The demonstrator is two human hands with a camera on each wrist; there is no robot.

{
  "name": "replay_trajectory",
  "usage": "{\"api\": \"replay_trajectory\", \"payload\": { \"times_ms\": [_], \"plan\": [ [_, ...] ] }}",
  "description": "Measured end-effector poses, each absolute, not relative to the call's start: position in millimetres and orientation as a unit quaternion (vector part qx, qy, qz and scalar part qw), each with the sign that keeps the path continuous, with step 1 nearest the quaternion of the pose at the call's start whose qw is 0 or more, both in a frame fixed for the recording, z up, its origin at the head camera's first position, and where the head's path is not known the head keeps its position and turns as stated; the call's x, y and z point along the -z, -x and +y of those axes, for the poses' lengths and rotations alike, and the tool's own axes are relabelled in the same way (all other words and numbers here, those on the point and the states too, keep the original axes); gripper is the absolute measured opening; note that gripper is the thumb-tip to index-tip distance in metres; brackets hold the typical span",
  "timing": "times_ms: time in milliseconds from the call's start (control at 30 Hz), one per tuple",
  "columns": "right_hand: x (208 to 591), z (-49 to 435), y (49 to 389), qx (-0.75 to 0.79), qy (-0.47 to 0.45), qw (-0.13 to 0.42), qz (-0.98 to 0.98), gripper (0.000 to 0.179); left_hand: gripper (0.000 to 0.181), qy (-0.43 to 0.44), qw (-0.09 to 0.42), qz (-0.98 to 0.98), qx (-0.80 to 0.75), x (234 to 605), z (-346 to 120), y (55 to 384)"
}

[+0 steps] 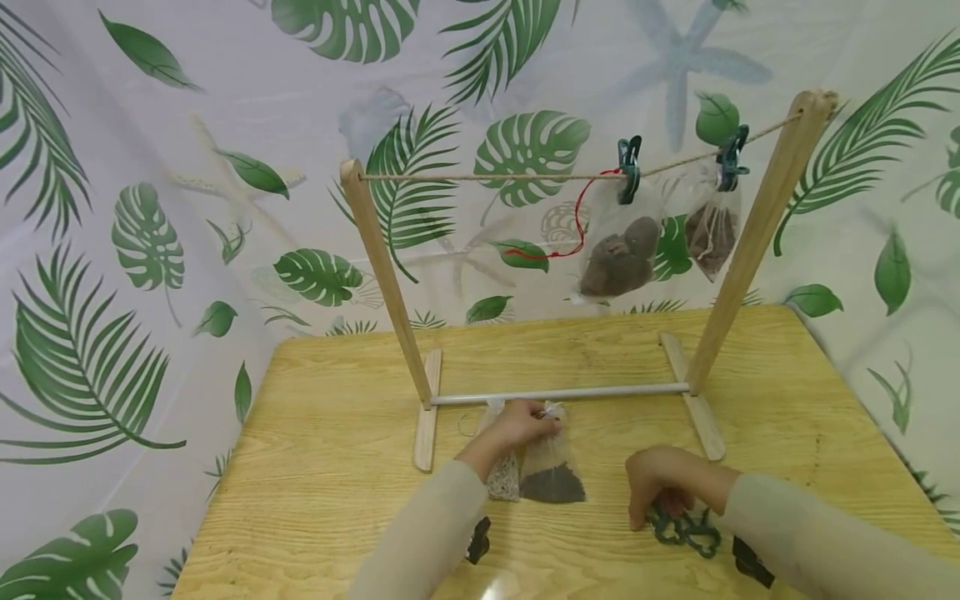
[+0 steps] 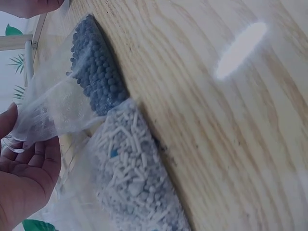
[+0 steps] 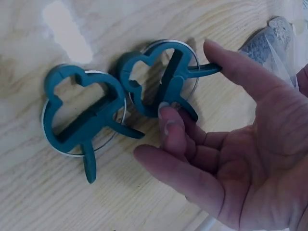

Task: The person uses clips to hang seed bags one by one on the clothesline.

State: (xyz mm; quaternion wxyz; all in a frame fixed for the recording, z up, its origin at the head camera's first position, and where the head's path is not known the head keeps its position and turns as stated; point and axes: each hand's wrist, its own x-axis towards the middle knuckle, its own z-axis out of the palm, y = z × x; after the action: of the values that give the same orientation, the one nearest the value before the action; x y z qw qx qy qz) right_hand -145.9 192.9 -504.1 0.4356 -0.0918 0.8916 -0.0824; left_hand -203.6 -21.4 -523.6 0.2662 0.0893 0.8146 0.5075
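Observation:
My left hand (image 1: 527, 422) pinches the gathered top of a sheer bag (image 1: 555, 450) whose lower part holds dark round pellets (image 2: 96, 67). Beside it on the table, partly behind the wrist, is another sheer bag (image 2: 139, 168) of pale sticks and grains. In the right wrist view, my right hand (image 3: 240, 149) has its thumb at one handle of a green cloud-shaped clip (image 3: 166, 79) and curled fingertips at the other. A second green clip (image 3: 84, 113) lies alongside on the wood. Each clip overlaps a thin silvery ring.
A wooden frame (image 1: 390, 292) with a white bottom bar (image 1: 562, 393) stands behind my hands. From its cord (image 1: 480, 177), green clips (image 1: 630, 167) hold two bags with brown contents (image 1: 622, 254). A red string (image 1: 581, 217) dangles there. Leaf-printed cloth (image 1: 225, 292) surrounds the table (image 1: 322, 500).

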Motion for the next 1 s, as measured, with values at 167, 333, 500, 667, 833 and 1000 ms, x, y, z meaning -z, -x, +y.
{"api": "replay_trajectory", "payload": {
  "times_ms": [167, 333, 500, 667, 833, 1000],
  "plan": [
    [496, 193, 146, 0.116, 0.116, 0.418, 0.894, 0.03, 0.031, -0.13, 0.266, 0.817, -0.494, 520, -24, 205],
    [491, 191, 150, 0.166, 0.179, 0.378, 0.893, 0.035, 0.032, -0.184, 0.242, 0.847, -0.437, 514, -28, 203],
    [489, 190, 150, 0.148, 0.311, 0.263, 0.901, 0.04, 0.035, -0.221, 0.23, 0.861, -0.397, 509, -31, 199],
    [481, 189, 150, 0.135, 0.41, 0.171, 0.886, 0.025, 0.031, -0.238, 0.23, 0.858, -0.392, 501, -35, 193],
    [471, 190, 153, 0.144, 0.47, 0.145, 0.859, 0.021, 0.018, -0.274, 0.224, 0.852, -0.386, 496, -42, 185],
    [455, 191, 151, 0.16, 0.501, 0.11, 0.843, 0.021, 0.013, -0.293, 0.205, 0.855, -0.376, 486, -47, 174]
  ]
}}
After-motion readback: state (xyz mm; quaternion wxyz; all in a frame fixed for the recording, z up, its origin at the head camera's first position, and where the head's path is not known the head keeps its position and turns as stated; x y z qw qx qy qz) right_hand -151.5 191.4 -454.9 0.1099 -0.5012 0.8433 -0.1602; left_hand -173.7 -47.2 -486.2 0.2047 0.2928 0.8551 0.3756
